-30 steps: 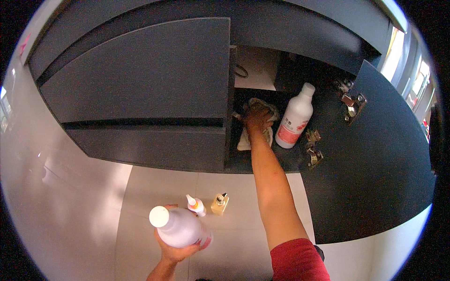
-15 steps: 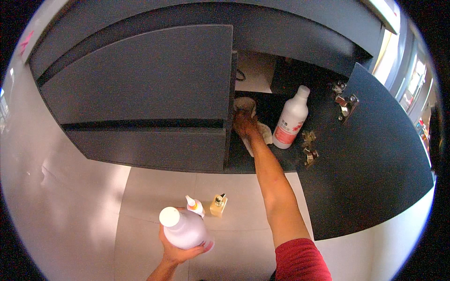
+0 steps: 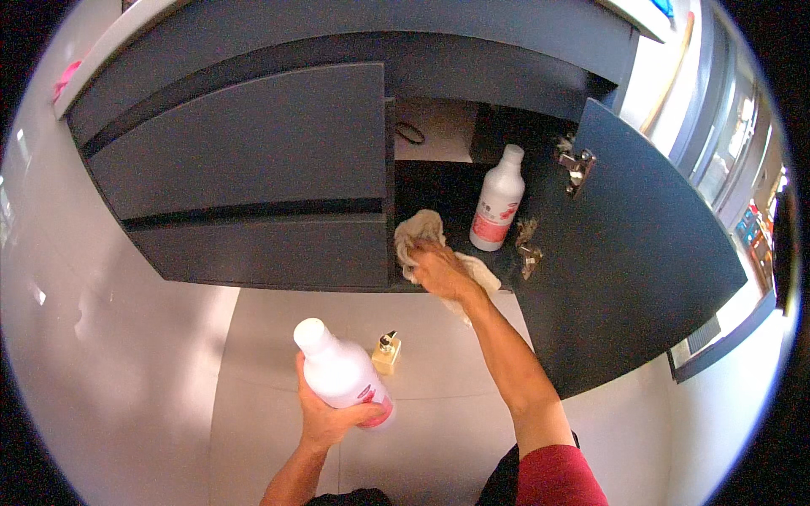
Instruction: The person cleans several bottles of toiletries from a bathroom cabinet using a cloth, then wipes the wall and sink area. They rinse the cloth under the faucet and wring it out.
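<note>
My left hand [image 3: 327,413] is wrapped round a white bottle [image 3: 342,371] with a pink label, held tilted above the floor. My right hand [image 3: 440,270] presses a cream cloth [image 3: 419,229] at the front edge of the cabinet's floor, fingers bunched into it. Just right of the cloth, inside the open cabinet, a second white bottle [image 3: 499,198] with a pink label stands upright. Beyond the held bottle, a small yellowish pump bottle [image 3: 386,354] with a dark top stands on the tiles.
The dark cabinet door [image 3: 641,253] stands open on the right, with a metal hinge [image 3: 577,171] above and another hinge [image 3: 530,253] below. Dark drawer fronts [image 3: 245,143] fill the left side. A black loop [image 3: 410,132] shows at the cabinet's back. Light tiles [image 3: 278,337] cover the floor.
My right hand has drawn the cloth nearer, from deeper inside to the cabinet's front edge. The held bottle now hides the small white nozzle bottle. The whole view has shifted somewhat.
</note>
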Available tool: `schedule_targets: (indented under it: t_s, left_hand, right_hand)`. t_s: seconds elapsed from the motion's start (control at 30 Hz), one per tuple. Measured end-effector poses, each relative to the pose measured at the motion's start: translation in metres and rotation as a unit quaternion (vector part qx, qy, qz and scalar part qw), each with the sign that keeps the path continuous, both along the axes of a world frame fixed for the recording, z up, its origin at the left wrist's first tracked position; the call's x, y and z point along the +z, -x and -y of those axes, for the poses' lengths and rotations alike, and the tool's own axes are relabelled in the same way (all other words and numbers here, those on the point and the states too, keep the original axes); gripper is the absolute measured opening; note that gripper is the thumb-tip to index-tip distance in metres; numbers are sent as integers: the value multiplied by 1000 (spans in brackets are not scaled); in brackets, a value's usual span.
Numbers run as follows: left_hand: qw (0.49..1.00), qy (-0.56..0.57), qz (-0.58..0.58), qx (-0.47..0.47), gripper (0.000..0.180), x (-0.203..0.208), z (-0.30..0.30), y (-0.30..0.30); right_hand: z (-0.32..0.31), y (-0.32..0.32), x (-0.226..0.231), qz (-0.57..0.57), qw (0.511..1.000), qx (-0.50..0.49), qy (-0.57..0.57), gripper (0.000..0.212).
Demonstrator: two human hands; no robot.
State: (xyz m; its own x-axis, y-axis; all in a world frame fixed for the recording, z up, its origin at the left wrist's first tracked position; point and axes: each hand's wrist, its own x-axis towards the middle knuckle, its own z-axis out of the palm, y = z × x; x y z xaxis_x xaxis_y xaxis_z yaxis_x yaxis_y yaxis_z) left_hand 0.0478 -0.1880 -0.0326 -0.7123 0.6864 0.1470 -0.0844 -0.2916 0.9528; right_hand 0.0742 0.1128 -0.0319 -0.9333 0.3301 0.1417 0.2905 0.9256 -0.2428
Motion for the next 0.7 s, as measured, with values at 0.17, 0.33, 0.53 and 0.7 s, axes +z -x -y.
schedule_targets:
  t_s: [0.17,0.33,0.53,0.7]
  left_hand:
    - [999,15,-16,-34,83,4,-2,-7]
    - [999,21,-40,-19,80,1,7,-3]
    - [998,46,-35,-3,79,-3,11,4]
    - [998,33,-46,6,81,-17,22,18]
  right_hand:
    - [22,-38,5,-87,992,70,61,30]
    - [6,-11,51,-281,951,-91,90,31]
    - [-23,32,55,-359,868,-238,-246,48]
    - [35,10,5,-77,972,-183,-130,41]
